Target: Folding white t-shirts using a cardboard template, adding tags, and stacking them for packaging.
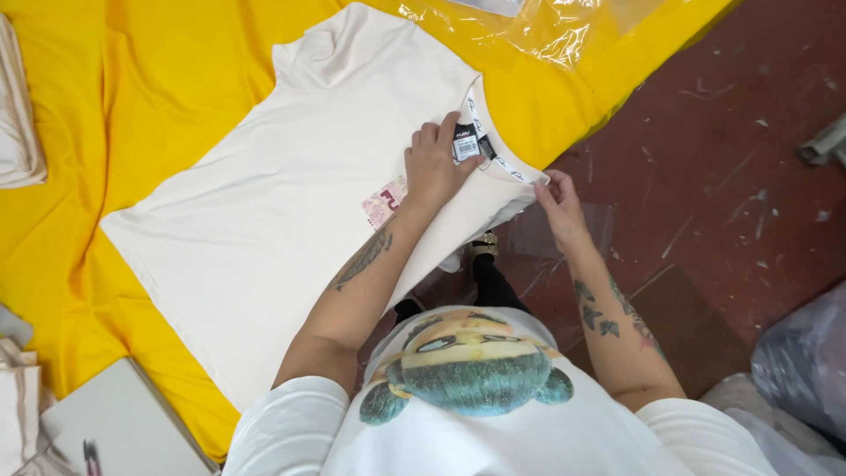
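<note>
Closest to you, below both forearms, is your own white printed top, and beyond it your two hands work at the neck of a cream T-shirt (291, 176) spread flat on a yellow cloth (115, 88). Your left hand (434, 163) lies palm down on the shirt just below the collar, fingers half curled, the fingertips touching a small hang tag (466, 142) at the neckline; whether it pinches the tag or only presses it you cannot tell from here. Your right hand (559, 204) sits a little to the right, at the shoulder edge of the shirt where it overhangs the cloth, thumb and fingers closed in a narrow pinch on the collar rim (520, 172). The body of the shirt runs away to the left of your left hand, one sleeve beyond it. Judge the fabric as light, soft knit: limp, with no stiffness, likely to sag and wrinkle if lifted by one point, and to slide easily over the smooth cloth. The ribbed collar and shoulder seams look like the firmest places to grip; take both shoulders to keep it flat. Past your hands lies a crinkled clear plastic bag (538, 26); right of your right hand is dark red floor (723, 176).
</note>
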